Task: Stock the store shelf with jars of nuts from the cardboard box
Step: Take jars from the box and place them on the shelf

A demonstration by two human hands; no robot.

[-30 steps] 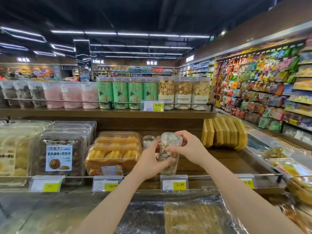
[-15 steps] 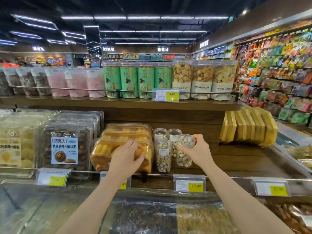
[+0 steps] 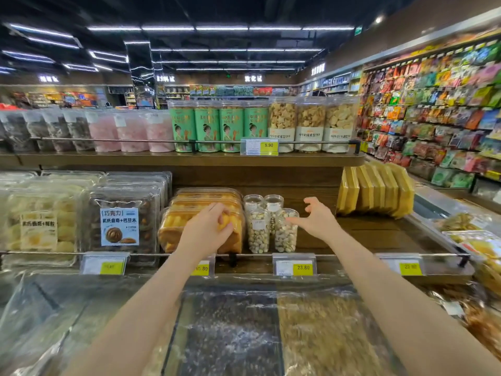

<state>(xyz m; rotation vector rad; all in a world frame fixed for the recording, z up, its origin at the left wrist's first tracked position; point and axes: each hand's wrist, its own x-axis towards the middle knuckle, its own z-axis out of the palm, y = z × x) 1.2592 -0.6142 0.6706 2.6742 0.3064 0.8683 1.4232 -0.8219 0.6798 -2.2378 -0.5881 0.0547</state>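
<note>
Several clear jars of nuts stand in a cluster on the wooden lower shelf (image 3: 366, 237). The front right jar (image 3: 285, 234) and the front left jar (image 3: 257, 234) stand upright behind the rail, with two more jars (image 3: 267, 203) behind them. My right hand (image 3: 315, 218) hovers just right of the front right jar, fingers spread, holding nothing. My left hand (image 3: 208, 226) rests with curled fingers against the orange pastry box (image 3: 173, 232) left of the jars. The cardboard box is out of view.
A metal rail (image 3: 352, 255) with price tags (image 3: 294, 267) runs along the shelf front. Yellow packs (image 3: 376, 191) lean at the shelf's right. Cookie boxes (image 3: 119, 223) fill the left. An upper shelf (image 3: 189, 158) carries tall canisters. Covered bulk bins (image 3: 230, 335) lie below.
My right hand set the jar down beside the other jars and let go, opening and drawing back to the right. My left hand left the jar earlier and stays on the pastry box.
</note>
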